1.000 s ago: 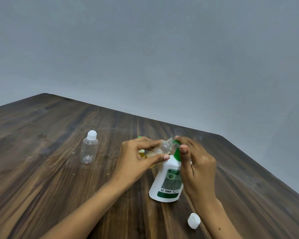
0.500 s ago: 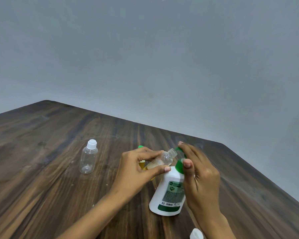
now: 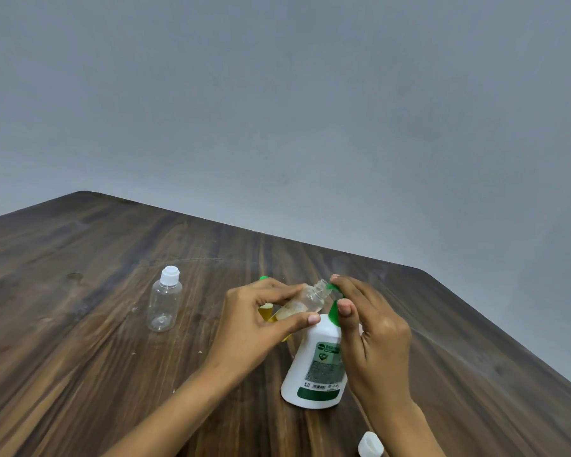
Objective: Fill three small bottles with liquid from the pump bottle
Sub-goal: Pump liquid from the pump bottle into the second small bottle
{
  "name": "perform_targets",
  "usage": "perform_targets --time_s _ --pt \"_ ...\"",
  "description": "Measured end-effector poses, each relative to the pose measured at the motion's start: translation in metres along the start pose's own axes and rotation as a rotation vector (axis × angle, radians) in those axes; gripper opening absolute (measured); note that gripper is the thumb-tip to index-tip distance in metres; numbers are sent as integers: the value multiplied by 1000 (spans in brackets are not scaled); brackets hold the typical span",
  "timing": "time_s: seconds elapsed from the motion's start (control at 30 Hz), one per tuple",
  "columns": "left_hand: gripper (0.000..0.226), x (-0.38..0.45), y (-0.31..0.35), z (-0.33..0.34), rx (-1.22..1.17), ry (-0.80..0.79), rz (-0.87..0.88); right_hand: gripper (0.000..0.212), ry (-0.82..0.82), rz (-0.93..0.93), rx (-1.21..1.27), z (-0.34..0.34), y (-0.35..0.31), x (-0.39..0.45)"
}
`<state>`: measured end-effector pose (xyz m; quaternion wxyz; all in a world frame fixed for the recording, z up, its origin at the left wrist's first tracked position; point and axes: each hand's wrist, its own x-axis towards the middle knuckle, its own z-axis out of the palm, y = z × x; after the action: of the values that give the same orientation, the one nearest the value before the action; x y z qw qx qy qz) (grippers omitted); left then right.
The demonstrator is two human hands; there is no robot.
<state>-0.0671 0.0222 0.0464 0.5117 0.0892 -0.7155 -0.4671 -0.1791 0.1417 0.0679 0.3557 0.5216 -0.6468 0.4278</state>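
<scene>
Head view, lower centre of frame: left hand point(image 3: 254, 328) grips a small open bottle point(image 3: 302, 303) betw. thumb and fingers point(image 3: 289, 290), tilted w/ its neck pointing up-right toward the green pump head point(image 3: 334, 311); yellowish liquid sits in its lower part. Right hand point(image 3: 373, 334) has its fingers curled round the pump bottle point(image 3: 317, 367), thumb on the green top, forefinger over the spout. Pump bottle, white w/ green label, stands upright on the dark wood bench point(image 3: 80, 357). Capped clear bottle point(image 3: 165, 300) stands apart at centre-left. Yellow-filled bottle w/ green cap point(image 3: 267, 311) mostly hidden behind left hand. Loose white cap point(image 3: 370, 445) lies at bottom edge, right of centre.
</scene>
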Motion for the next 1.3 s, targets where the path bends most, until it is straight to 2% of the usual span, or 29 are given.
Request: perform_targets --time_s 0.9,1.1,1.3 --pt "41 -1 6 1 -41 34 -31 70 -12 -4 -4 -4 -2 5" --pt "32 0 5 2 -54 27 -20 69 -23 2 -11 -3 -3 2" --pt "34 0 5 3 -88 30 -7 71 -25 -28 -8 -6 -1 5"
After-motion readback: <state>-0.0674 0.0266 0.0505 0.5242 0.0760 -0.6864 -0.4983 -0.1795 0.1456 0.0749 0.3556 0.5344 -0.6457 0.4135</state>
